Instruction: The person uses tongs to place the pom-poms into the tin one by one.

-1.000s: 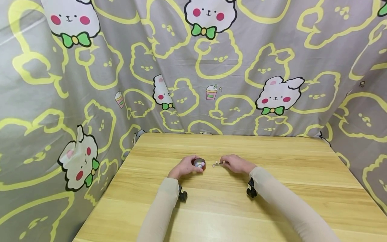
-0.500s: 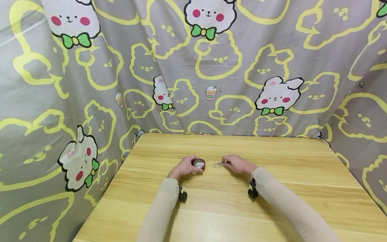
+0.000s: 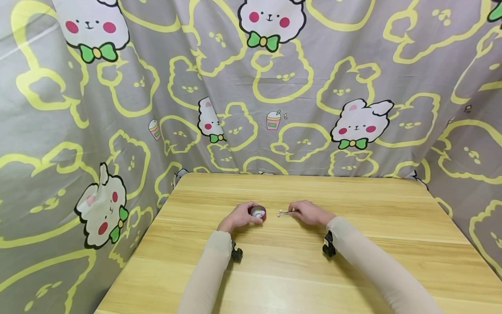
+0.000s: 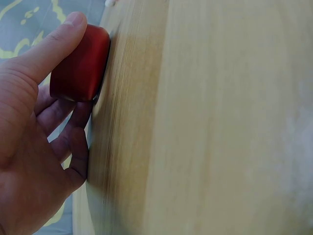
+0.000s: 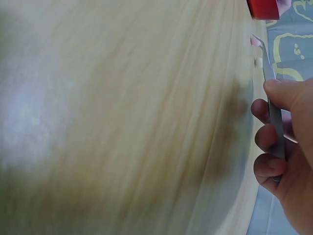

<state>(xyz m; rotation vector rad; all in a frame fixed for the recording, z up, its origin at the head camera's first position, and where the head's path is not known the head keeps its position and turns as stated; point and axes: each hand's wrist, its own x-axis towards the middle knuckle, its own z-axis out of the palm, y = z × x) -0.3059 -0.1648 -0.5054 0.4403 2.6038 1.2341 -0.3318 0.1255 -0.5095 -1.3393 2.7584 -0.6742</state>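
My left hand (image 3: 240, 215) grips a small round container (image 4: 82, 63) by its side, thumb on the near wall. The container's outside is red, and small pastel pieces (image 3: 259, 213) show in its mouth in the head view. It stands on the wooden table. To its right, my right hand (image 3: 309, 212) pinches metal tweezers (image 5: 268, 66) with a bent tip, pointing left toward the container. A small pink piece (image 5: 255, 41) appears right at the tweezers' tip; I cannot tell whether it is gripped. A small whitish piece (image 5: 258, 62) lies close beside the tweezers.
The wood-grain table (image 3: 270, 279) reaches back to a grey patterned curtain (image 3: 243, 87), which also hangs on both sides. A black wrist camera (image 3: 237, 252) sits under the left sleeve, another wrist camera (image 3: 329, 245) under the right.
My right hand and the tweezers have shifted slightly to the right, a little farther from the container. The left hand and container have stayed in place.
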